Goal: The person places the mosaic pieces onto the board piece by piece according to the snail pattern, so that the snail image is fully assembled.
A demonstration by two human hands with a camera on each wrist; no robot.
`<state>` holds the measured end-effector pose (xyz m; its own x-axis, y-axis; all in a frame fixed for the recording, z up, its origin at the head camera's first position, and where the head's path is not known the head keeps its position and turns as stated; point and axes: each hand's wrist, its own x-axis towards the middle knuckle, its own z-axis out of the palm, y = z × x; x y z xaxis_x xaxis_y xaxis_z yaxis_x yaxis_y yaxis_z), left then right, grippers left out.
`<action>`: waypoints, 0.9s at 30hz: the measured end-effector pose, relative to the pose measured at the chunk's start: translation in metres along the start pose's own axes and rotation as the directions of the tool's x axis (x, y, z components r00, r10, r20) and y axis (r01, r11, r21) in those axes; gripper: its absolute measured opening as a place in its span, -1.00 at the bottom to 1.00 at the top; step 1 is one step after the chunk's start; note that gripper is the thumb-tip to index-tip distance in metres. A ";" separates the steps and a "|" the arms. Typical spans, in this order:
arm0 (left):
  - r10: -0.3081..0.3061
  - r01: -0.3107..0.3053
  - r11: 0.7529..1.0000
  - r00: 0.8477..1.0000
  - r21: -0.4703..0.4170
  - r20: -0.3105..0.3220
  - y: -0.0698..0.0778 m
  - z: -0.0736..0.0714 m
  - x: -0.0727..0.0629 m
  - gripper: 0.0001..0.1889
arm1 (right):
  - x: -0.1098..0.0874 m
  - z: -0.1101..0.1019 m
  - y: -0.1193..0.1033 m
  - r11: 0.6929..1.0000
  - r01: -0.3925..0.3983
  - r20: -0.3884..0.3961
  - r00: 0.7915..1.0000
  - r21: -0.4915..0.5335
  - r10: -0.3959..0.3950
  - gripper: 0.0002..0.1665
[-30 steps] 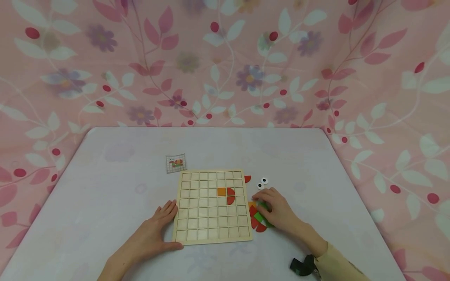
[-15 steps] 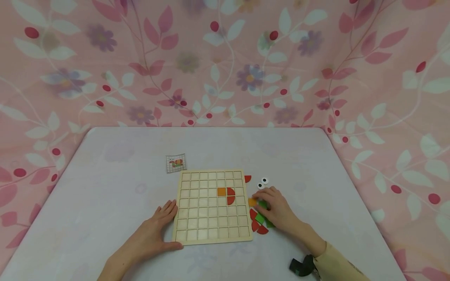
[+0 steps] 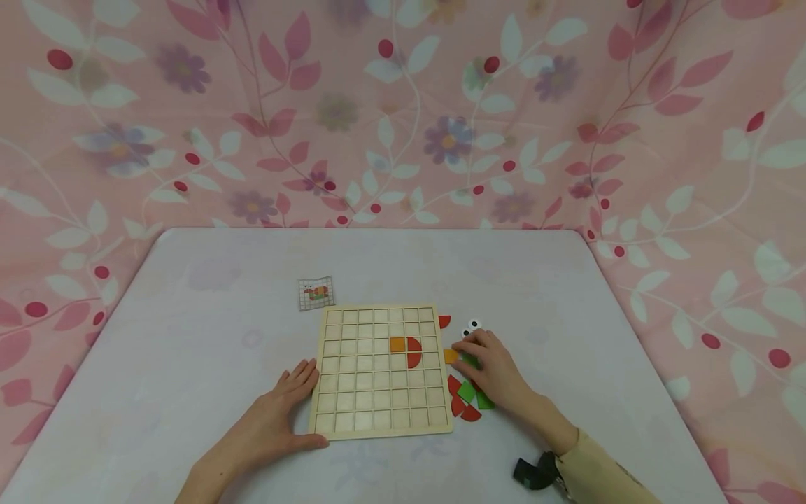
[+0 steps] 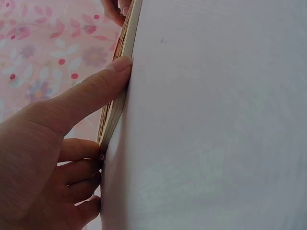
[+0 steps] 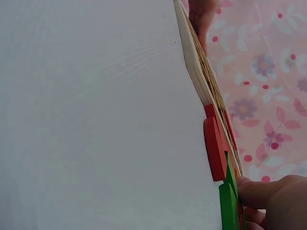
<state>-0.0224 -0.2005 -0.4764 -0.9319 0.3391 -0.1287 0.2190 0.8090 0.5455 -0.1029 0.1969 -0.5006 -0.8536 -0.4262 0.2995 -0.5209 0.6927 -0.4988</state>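
Observation:
A wooden grid board (image 3: 365, 402) lies on the table in the head view. It holds an orange square and two red quarter-circles (image 3: 413, 344). My left hand (image 3: 271, 420) rests against its left side, fingers along the edge and thumb at the near left corner; the left wrist view shows the thumb (image 4: 96, 88) on the rim. At the right edge, my right hand (image 3: 494, 367) pinches a loose orange square (image 3: 450, 356) between thumb and fingertips. Green pieces (image 3: 485, 400) lie under and below that hand, with red quarter-circles (image 3: 470, 414) beside them. In the right wrist view, its thumb (image 5: 259, 191) reaches the green pieces.
A small picture card (image 3: 315, 293) lies past the board's far left corner. Two round eye pieces (image 3: 474, 324) sit beyond the right hand, and another red quarter-circle (image 3: 444, 321) touches the board's upper right side. A black strap-like object (image 3: 534, 474) is by the right sleeve.
My right thumb has drawn up toward the fingertips, and the orange square has slid slightly away from the nearer pieces. Red and green pieces have spread apart. My left hand stays put.

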 end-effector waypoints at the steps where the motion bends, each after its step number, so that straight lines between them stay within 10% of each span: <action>1: 0.000 0.000 1.000 1.000 0.001 0.001 0.000 0.000 0.000 0.24 | 0.000 0.000 0.000 1.000 0.001 0.002 1.000 -0.002 -0.001 -0.65; 27: 0.023 -0.023 0.999 1.000 0.026 -0.016 -0.001 0.001 0.000 0.20 | 0.006 0.003 -0.009 0.993 0.103 0.027 0.994 0.057 -0.105 -0.70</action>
<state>-0.0219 -0.2011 -0.4780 -0.9310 0.3503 -0.1029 0.2477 0.8130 0.5270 -0.1037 0.1866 -0.4966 -0.7937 -0.5119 0.3286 -0.6052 0.6103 -0.5111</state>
